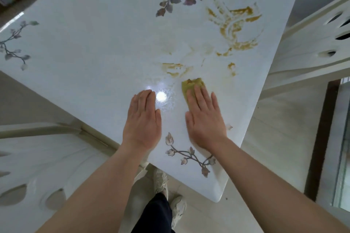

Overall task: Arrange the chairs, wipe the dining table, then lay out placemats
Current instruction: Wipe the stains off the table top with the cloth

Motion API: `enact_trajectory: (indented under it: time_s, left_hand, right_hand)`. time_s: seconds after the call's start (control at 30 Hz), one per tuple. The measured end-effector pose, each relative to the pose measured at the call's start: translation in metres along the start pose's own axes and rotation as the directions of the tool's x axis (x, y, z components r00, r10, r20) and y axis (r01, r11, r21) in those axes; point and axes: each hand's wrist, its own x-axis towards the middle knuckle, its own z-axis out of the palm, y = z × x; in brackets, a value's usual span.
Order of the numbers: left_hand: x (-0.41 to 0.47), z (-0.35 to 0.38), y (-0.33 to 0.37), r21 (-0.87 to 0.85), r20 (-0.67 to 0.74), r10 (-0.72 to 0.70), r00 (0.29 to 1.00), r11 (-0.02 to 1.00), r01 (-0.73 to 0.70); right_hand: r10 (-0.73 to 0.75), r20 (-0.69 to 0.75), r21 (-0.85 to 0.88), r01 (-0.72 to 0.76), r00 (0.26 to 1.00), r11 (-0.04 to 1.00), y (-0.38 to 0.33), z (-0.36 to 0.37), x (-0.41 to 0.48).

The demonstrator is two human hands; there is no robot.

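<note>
The right hand [205, 119] lies flat, fingers straight and together, pressing a yellow-green cloth [191, 86] onto the dining table [94, 34]; the cloth pokes out beyond its fingertips; the left hand [143, 121] rests flat just beside it, fingers straight, holding nothing; the orange smears [238, 30] lie ahead of the right hand, trailing away toward its outer side, the nearest patch [174, 69] just past the cloth; the right hand is nearer, so the wipe likely pushes forward.
</note>
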Motion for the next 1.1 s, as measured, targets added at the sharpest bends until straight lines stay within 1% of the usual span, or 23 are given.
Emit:
enact_trajectory:
  time_s: [0.07,0.13,0.2,0.27,0.37,0.5,0.6,0.67,0.7,0.73,0.8,0.83,0.87,0.93,1.03,1.1]
  left_hand:
    - [0.0,0.001,0.001,-0.003,-0.005,-0.016,1.0,1.0,0.016]
    - [0.0,0.002,0.001,0.003,0.0,-0.025,1.0,1.0,0.025]
    - [0.0,0.003,-0.001,0.019,0.011,-0.025,1.0,1.0,0.025]
    - [0.0,0.002,-0.001,0.034,0.022,-0.026,0.999,0.999,0.026]
    - [0.001,0.0,0.0,0.043,0.045,-0.037,0.998,0.998,0.035]
    - [0.006,-0.007,-0.003,0.019,0.101,-0.056,0.993,0.998,0.055]
    - [0.025,-0.016,-0.016,0.012,0.074,-0.031,0.997,0.999,0.03]
    - [0.045,-0.019,-0.029,0.022,0.032,-0.066,0.997,0.998,0.066]
    - [0.054,-0.019,-0.035,0.027,0.018,-0.093,0.996,0.995,0.092]
    - [0.063,-0.02,-0.04,0.032,0.005,-0.112,0.994,0.993,0.112]
    - [0.078,-0.02,-0.048,0.042,-0.016,-0.132,0.991,0.99,0.133]
    - [0.083,-0.02,-0.051,0.048,-0.025,-0.144,0.989,0.988,0.145]
    - [0.089,-0.019,-0.053,0.057,-0.026,-0.155,0.988,0.986,0.156]
    - [0.095,-0.019,-0.057,0.07,-0.021,-0.16,0.987,0.985,0.161]
    - [0.099,-0.015,-0.06,0.073,0.01,-0.167,0.986,0.983,0.166]
    - [0.097,-0.013,-0.061,0.087,0.007,-0.163,0.987,0.983,0.161]
  right_hand:
    - [-0.154,0.022,-0.005,0.154,0.988,0.988,-0.008,0.003,0.005]
    - [-0.242,0.036,0.027,0.242,0.969,0.97,-0.012,0.003,0.023]
    - [-0.29,0.047,0.024,0.289,0.956,0.957,-0.018,0.0,0.045]
    - [-0.282,0.046,0.001,0.282,0.958,0.959,-0.019,-0.003,0.069]
    - [-0.184,0.034,-0.003,0.185,0.982,0.983,-0.012,-0.011,0.099]
    - [0.04,-0.009,-0.009,-0.04,0.999,0.999,0.025,-0.017,0.116]
    - [0.187,-0.019,-0.017,-0.187,0.982,0.982,0.043,-0.017,0.115]
    - [0.225,-0.019,-0.022,-0.225,0.974,0.974,0.038,-0.017,0.11]
    - [0.214,-0.013,-0.025,-0.214,0.977,0.977,0.033,-0.016,0.106]
    - [0.169,-0.007,-0.022,-0.17,0.986,0.985,0.026,-0.015,0.101]
    - [0.003,0.01,-0.02,-0.003,1.0,1.0,0.011,-0.013,0.095]
    - [-0.089,0.021,-0.022,0.09,0.996,0.996,0.003,-0.012,0.094]
    - [-0.168,0.034,-0.019,0.169,0.985,0.985,-0.005,-0.01,0.098]
    - [-0.278,0.046,-0.004,0.278,0.96,0.961,-0.019,-0.007,0.11]
    - [-0.356,0.069,-0.004,0.357,0.932,0.934,-0.037,-0.008,0.143]
    - [-0.344,0.064,-0.021,0.346,0.937,0.938,-0.042,-0.011,0.168]
